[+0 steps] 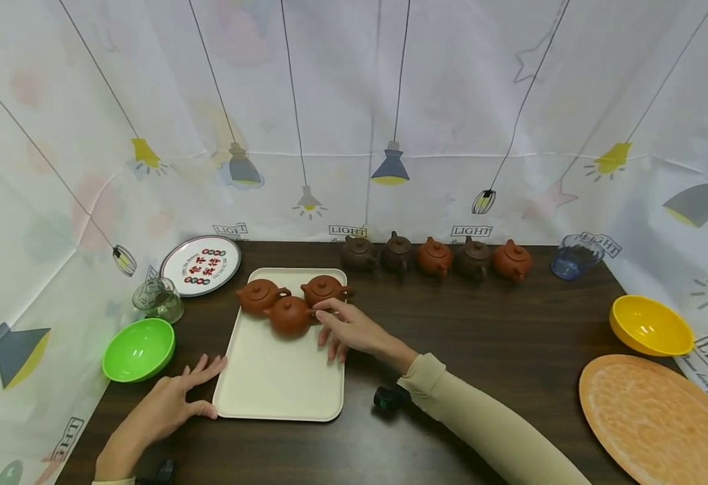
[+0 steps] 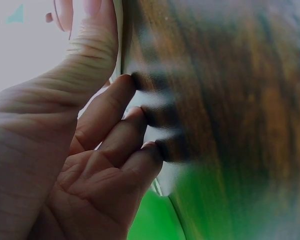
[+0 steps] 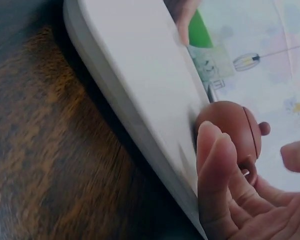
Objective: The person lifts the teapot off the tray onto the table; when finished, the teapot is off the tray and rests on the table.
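Note:
Three reddish-brown clay teapots stand close together at the far end of a cream tray (image 1: 277,384): one on the left (image 1: 258,295), one on the right (image 1: 322,289) and one in front (image 1: 289,319). Beside the front teapot's handle, my right hand (image 1: 354,328) hovers over the tray's right side. In the right wrist view its thumb is apart from the fingers, around a small handle, with no grip on it. My left hand (image 1: 168,403) rests at the tray's left edge, fingers spread and fairly straight, fingertips (image 2: 124,82) on the table.
Along the back edge stand several dark (image 1: 358,254) and reddish teapots (image 1: 434,257). At left are a plate (image 1: 201,265), a clear glass (image 1: 162,303) and a green bowl (image 1: 139,350). At right are a blue glass (image 1: 574,257), a yellow bowl (image 1: 651,326) and a round tan board (image 1: 663,417).

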`<control>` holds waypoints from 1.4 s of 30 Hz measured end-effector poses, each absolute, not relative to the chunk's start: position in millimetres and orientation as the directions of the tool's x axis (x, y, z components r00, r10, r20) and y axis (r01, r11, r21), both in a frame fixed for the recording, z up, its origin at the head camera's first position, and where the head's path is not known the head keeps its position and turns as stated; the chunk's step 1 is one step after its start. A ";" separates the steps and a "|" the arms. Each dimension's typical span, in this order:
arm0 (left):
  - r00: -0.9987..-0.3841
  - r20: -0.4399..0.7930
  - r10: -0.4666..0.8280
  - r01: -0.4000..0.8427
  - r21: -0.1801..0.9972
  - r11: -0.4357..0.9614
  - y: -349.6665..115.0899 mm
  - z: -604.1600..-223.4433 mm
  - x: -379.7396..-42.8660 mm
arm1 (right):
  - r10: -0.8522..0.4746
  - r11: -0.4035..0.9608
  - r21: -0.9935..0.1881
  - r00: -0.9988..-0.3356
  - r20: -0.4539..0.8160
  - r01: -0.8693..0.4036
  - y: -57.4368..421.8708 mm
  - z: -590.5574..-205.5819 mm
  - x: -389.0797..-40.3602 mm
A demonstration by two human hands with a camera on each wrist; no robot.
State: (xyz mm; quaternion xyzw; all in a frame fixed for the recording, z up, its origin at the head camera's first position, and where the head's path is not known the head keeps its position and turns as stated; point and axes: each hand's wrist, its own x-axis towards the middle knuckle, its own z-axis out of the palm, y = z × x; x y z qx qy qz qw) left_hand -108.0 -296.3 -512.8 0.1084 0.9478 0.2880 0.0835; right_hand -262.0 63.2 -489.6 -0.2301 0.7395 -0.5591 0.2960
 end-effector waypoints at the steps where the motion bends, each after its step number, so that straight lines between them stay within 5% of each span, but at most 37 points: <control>1: -0.962 -0.094 0.255 0.161 0.561 0.812 -296.2 -512.7 -108.7 | -0.664 0.282 -0.960 -0.721 -0.197 0.004 62.1 -489.4 -261.3; 14: -0.961 -0.060 0.269 0.189 0.568 0.801 -301.4 -525.1 -109.8 | -0.662 0.174 -0.938 -0.669 -0.338 0.301 45.4 -501.6 -254.0; 29: -0.963 -0.112 0.246 0.142 0.563 0.814 -293.9 -516.7 -108.6 | -0.652 0.056 -0.970 -0.728 -0.214 0.235 77.4 -491.1 -248.0; 42: -0.958 -0.090 0.272 0.179 0.551 0.815 -295.0 -514.7 -106.5 | -0.426 0.014 -0.987 -0.892 -0.148 0.157 179.6 -475.5 -259.4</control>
